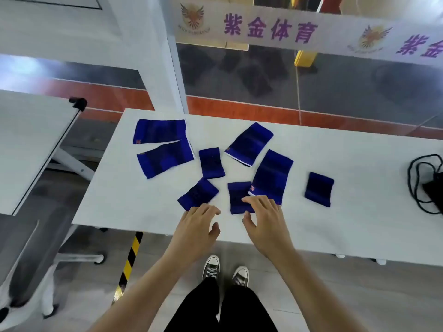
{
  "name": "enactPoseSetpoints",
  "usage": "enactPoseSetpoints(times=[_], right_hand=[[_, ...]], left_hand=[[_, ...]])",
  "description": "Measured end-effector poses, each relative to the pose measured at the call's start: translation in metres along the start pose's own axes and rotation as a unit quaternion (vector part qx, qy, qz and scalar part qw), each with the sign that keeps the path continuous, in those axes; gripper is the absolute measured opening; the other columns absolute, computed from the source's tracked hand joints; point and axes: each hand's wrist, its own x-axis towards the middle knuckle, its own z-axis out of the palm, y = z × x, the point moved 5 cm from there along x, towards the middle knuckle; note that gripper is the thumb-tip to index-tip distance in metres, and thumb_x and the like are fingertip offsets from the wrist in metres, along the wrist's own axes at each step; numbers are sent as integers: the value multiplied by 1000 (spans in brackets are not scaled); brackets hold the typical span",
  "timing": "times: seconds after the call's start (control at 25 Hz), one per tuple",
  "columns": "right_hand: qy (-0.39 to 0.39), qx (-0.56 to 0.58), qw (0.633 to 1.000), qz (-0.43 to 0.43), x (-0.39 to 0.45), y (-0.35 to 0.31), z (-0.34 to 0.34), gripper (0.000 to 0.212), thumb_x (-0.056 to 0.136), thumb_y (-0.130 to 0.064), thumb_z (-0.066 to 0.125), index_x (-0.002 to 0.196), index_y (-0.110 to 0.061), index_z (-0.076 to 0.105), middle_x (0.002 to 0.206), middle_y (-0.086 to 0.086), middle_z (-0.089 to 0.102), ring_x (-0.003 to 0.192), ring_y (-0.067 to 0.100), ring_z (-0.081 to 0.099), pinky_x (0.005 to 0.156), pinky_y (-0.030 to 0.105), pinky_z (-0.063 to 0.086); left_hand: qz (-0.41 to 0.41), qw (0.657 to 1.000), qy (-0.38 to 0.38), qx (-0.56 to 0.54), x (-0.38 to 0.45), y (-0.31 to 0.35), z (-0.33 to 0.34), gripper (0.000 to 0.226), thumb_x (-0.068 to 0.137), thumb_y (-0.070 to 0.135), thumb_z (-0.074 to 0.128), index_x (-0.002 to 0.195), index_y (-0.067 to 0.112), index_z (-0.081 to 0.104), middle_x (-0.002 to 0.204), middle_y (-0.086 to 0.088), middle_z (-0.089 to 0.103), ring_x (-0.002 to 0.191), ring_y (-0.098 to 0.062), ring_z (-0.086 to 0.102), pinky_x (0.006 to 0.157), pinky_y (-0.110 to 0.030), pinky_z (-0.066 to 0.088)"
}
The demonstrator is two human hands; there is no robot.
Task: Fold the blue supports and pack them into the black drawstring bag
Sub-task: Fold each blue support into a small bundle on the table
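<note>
Several blue supports lie spread on the white table [335, 231]. Long ones sit at the far left [159, 131], below it [165, 157], at the centre back [249, 143] and centre right [272, 176]. Small ones lie at the middle [211, 162], near left [197, 193], near centre [237, 196] and right [319, 189]. My left hand [197, 226] hovers open, fingertips at the near-left small support's edge. My right hand [266, 218] is open, its fingers over the near-centre small support and the long one's corner. The black drawstring bag [434, 188] lies at the right edge, partly cut off.
A second grey-white table [31, 144] stands to the left with a gap between. A glass wall with a banner [287, 32] runs behind the table. A yellow-black striped strip [129, 262] marks the floor by my shoes.
</note>
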Motion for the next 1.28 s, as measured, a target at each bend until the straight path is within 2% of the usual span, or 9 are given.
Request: enactPoseSetpoints(times=[0.24, 0.36, 0.44, 0.56, 0.72, 0.84, 1.0, 1.12, 1.28], right_hand=[[-83, -23, 996, 7, 48, 27, 47, 33, 92, -19, 57, 124, -18, 65, 118, -3, 65, 104, 25, 56, 92, 37, 43], [-108, -27, 994, -11, 66, 31, 69, 34, 94, -17, 53, 126, -18, 66, 118, -2, 66, 104, 27, 57, 92, 38, 42], [-121, -24, 992, -29, 79, 29, 83, 36, 95, -16, 52, 128, -17, 65, 119, -1, 66, 105, 28, 57, 95, 41, 42], [-145, -35, 988, -37, 96, 24, 95, 39, 96, -17, 49, 134, -17, 61, 126, 0, 62, 111, 29, 54, 97, 42, 39], [-176, -60, 981, -52, 113, 14, 108, 46, 98, -18, 46, 143, -18, 51, 143, 2, 53, 128, 28, 47, 103, 42, 37], [-180, -93, 976, -74, 126, 7, 118, 56, 99, -21, 44, 154, -18, 34, 160, 6, 35, 144, 26, 33, 116, 42, 27], [-212, -146, 964, -70, 134, 9, 136, 65, 101, -26, 41, 160, -17, 15, 168, 6, 15, 154, 26, 13, 126, 46, 8], [-211, -151, 963, -73, 119, 8, 140, 61, 99, -26, 44, 156, -15, 24, 166, 6, 19, 152, 26, 17, 126, 48, 9], [-200, -142, 967, -65, 97, 7, 138, 53, 97, -23, 49, 148, -15, 39, 161, 4, 33, 149, 23, 28, 125, 46, 13]], left_hand=[[-75, 997, -19, 14, 46, -52, 24, 45, 93, 15, 51, 138, 19, 49, 145, 1, 52, 133, -24, 45, 106, -39, 39], [-105, 991, -59, 53, 54, -75, 49, 47, 96, 22, 50, 143, 21, 46, 156, -1, 41, 145, -27, 32, 115, -43, 30], [-123, 986, -86, 79, 48, -84, 66, 52, 95, 27, 53, 146, 24, 44, 157, -2, 39, 145, -31, 34, 115, -46, 31], [-164, 977, -70, 114, 37, -87, 78, 58, 89, 31, 54, 146, 25, 44, 152, -6, 44, 132, -34, 46, 104, -48, 41], [-190, 970, -52, 142, 35, -79, 78, 62, 87, 40, 41, 147, 23, 44, 145, -11, 48, 114, -34, 51, 97, -47, 41], [-193, 972, -56, 124, 38, -79, 79, 65, 88, 42, 36, 149, 20, 40, 151, -11, 44, 119, -34, 50, 99, -46, 43], [-197, 974, -67, 94, 41, -84, 79, 63, 92, 38, 44, 150, 16, 36, 161, -8, 31, 136, -32, 40, 109, -44, 39], [-186, 976, -69, 93, 43, -90, 75, 62, 95, 35, 51, 152, 18, 33, 163, -8, 26, 142, -34, 31, 113, -46, 35], [-181, 977, -63, 98, 42, -100, 66, 65, 92, 32, 56, 152, 18, 34, 159, -11, 32, 138, -39, 34, 109, -48, 39]])
